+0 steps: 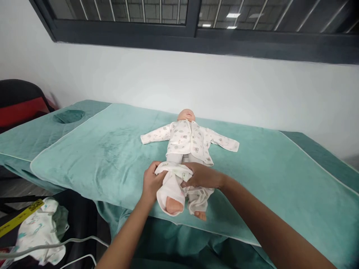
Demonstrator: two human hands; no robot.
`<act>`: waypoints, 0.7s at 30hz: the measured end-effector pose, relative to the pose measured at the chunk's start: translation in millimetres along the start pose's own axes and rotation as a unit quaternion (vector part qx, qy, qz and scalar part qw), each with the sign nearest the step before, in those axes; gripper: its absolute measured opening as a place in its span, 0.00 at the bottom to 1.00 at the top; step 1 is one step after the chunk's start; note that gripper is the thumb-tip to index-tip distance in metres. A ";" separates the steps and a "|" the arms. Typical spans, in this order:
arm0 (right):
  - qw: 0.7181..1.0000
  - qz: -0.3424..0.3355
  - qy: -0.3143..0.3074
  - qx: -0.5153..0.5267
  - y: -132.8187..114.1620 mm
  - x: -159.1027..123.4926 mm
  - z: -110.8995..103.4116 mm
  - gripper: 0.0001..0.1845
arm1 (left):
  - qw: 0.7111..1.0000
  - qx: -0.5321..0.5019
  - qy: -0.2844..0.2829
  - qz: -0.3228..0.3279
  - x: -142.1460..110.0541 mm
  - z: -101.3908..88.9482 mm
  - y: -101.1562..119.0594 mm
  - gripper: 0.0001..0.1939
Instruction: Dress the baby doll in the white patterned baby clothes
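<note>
Left hand (153,182) has its fingers curled around one side of the waistband on the white pants (169,188), right hand (203,175) looks closed on the other side — can't see all its fingers though. Pants are only partway on: both feet show at the cuffs, but the waistband's bunched well below the hips with whitish upper legs showing. The printed top (188,137) is already on the doll (186,115) — lying face up on the green-covered bed (112,157). More printed cloth (35,235) sits lower left.
</note>
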State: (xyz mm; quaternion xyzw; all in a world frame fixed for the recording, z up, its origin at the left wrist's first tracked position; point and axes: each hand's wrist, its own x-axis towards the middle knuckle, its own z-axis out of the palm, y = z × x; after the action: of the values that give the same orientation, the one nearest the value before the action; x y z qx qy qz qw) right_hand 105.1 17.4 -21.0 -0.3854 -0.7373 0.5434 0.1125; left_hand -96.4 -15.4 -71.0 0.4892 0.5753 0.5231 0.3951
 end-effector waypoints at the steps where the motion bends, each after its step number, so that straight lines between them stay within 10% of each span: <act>1: 1.000 0.011 0.022 -0.003 1.2 1.4 2.4 0.26 | 1.000 0.005 -0.011 0.002 8.2 -0.1 -0.2 0.06; 10: 0.971 -0.001 0.236 -0.038 -8.7 -17.8 -14.6 0.12 | 0.970 -0.089 -0.228 0.007 50.7 -10.4 8.4 0.21; 15: 0.944 -0.013 0.324 -0.063 -3.1 -28.9 -24.6 0.14 | 0.988 -0.015 -0.148 0.048 54.7 -1.4 11.6 0.17; 21: 0.812 0.046 0.390 -0.433 -3.1 3.8 -5.5 0.11 | 0.921 0.289 -0.108 0.238 59.4 33.2 36.1 0.19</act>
State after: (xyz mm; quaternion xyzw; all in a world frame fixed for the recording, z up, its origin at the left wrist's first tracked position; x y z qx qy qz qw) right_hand 104.3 23.6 -17.1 -0.6071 -0.7719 -0.0231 0.1873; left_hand -71.4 48.8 -36.6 0.7577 0.5223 0.3569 0.1603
